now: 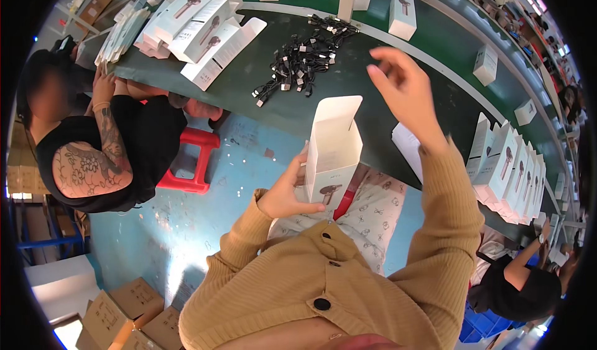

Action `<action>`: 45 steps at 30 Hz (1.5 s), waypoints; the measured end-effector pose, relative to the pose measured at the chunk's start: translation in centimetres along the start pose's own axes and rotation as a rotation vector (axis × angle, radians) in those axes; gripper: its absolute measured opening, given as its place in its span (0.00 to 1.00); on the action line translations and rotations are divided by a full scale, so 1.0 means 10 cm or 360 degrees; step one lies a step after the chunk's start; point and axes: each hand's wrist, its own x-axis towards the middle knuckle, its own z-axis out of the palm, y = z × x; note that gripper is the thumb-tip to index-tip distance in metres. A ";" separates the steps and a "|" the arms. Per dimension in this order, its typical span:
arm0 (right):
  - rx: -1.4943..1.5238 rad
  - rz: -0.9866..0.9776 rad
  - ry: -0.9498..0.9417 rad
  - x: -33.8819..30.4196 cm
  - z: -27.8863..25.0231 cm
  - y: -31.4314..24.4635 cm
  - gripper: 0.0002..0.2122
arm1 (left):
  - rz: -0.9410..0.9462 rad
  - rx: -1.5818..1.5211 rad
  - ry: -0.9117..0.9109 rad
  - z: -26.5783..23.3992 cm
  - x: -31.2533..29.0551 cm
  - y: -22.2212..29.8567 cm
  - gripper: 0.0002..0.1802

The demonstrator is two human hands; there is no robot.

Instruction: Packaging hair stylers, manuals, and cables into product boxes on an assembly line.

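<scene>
My left hand (289, 194) is wrapped round the side of a white cardboard box (334, 163), which has a picture of a handheld device printed on its front. The box's top is open, its lid flap stands up, and I see into its pale inside. My right hand (405, 87) hovers over the dark green table (373, 116), thumb and forefinger apart, with nothing visible between them. A heap of black cables (308, 57) with metal plugs lies ahead, left of my right hand. White paper sheets (407, 148) rest beneath my right wrist.
Piled white boxes (193, 26) cover the table's far left; a row of boxes (510, 169) stands at right. Single boxes (403, 14) sit on the green conveyor (429, 1). A person (112, 132) sits left, beside a red stool (199, 163). Cartons (121, 309) stand at lower left.
</scene>
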 end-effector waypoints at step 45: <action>-0.0427 0.0585 0.0804 -1.41 -1.93 -0.72 0.34 | 0.0183 -0.0249 -0.0333 1.00 0.59 0.23 0.63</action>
